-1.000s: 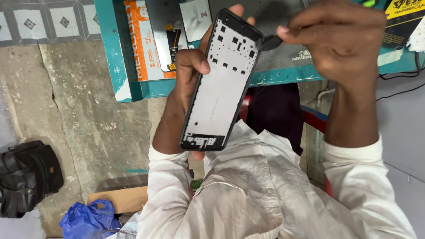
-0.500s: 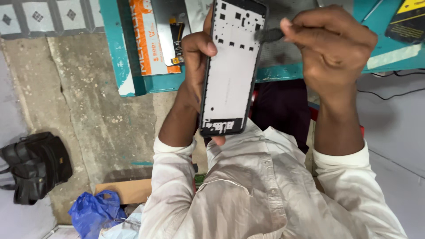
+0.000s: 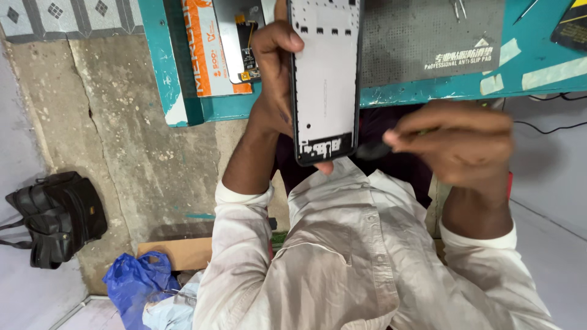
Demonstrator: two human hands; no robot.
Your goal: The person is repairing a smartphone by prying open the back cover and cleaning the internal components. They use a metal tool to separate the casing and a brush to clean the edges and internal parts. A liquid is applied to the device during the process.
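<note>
My left hand [image 3: 275, 79] grips a phone frame [image 3: 324, 79], a white inner plate with a black rim, held upright over the teal bench edge. My right hand [image 3: 455, 143] is blurred just right of the frame's lower end, fingers pinched on a thin dark tool [image 3: 373, 150] whose tip points toward the frame's bottom corner. Both arms wear white shirt sleeves.
A teal workbench [image 3: 428, 91] carries a grey anti-slip mat [image 3: 428, 36], an orange box [image 3: 211, 49] and a phone part [image 3: 244, 43]. On the concrete floor lie a black bag [image 3: 55, 217], a blue plastic bag [image 3: 137, 287] and cardboard [image 3: 177, 253]. A black cable [image 3: 550, 125] hangs at right.
My right hand with the tool has dropped from the frame's top right to beside its lower end. My left hand has tilted the frame more upright.
</note>
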